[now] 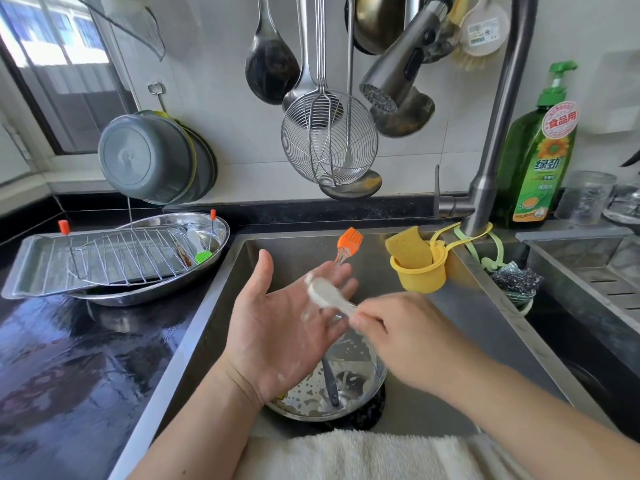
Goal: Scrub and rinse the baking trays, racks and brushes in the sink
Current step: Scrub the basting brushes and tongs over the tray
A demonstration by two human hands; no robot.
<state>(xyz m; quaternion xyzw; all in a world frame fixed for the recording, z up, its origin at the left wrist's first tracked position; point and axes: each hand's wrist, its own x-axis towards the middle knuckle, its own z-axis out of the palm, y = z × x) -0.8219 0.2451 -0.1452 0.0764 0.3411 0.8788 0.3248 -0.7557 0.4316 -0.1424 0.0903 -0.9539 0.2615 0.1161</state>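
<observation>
Over the steel sink [221, 306], my left hand [277, 327] lies palm up with the fingers straight. An orange silicone brush [349, 239] with a clear handle rests across those fingers, bristles pointing away from me. My right hand [405, 330] pinches the handle of a small white scrubbing brush [320, 289], whose foamy head presses on the clear handle and my left fingers. A baking tray [31, 268] with a wire rack [131, 251] on it sits on the left counter, over an oval steel dish [221, 230] holding a green brush [203, 257].
A glass bowl [363, 386] with suds and a dark utensil sits in the sink below my hands. A yellow cup [420, 277] with a sponge hangs by the faucet [391, 81]. A green soap bottle [540, 161] stands at the right, ladles hang above, and a white towel [346, 455] lies at the front edge.
</observation>
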